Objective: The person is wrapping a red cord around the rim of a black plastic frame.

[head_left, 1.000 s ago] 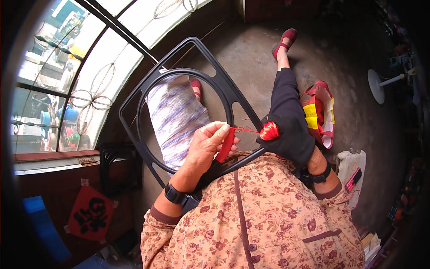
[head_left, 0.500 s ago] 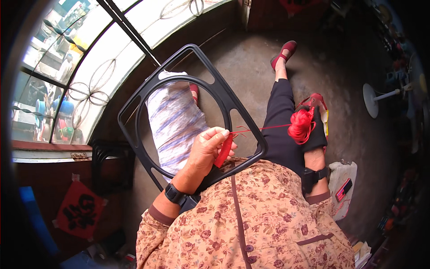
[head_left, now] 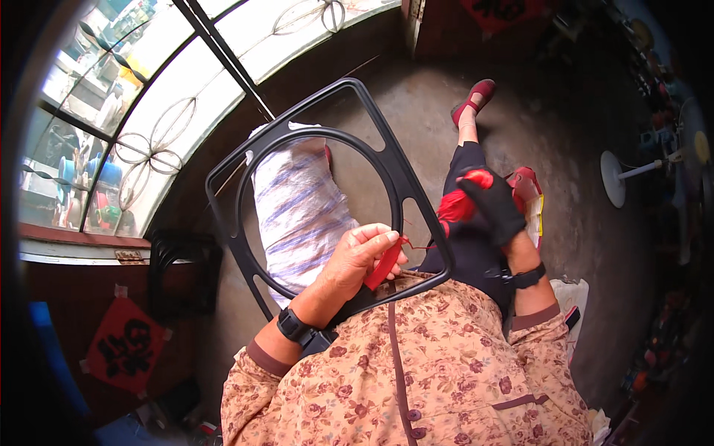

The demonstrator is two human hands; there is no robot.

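Left hand, bare, is gripping the right side of the round opening in a black, plastic-looking, rounded square frame; thumb and forefinger are pinching a thin red thread there. A flat, glossy red band is covering that stretch of ring, under the fingers; can't tell if it's wound thread or a strip. Frame is resting across the lap, its lower right corner sitting against the floral shirt.

Right hand, black-gloved, is closing around a loose red thread bundle, outside the frame's right edge, above the dark-trousered right thigh. Exact finger placement is blurring out. The thread is spanning from the left pinch across the frame's right edge toward the bundle.

Handling well, my judgement: left pinch should be staying firm right at the band's end, right grip letting thread out evenly, tension staying light but steady. The loose tails beside the pinch are probably risking snags.

White, blue-striped cloth is covering the left leg.
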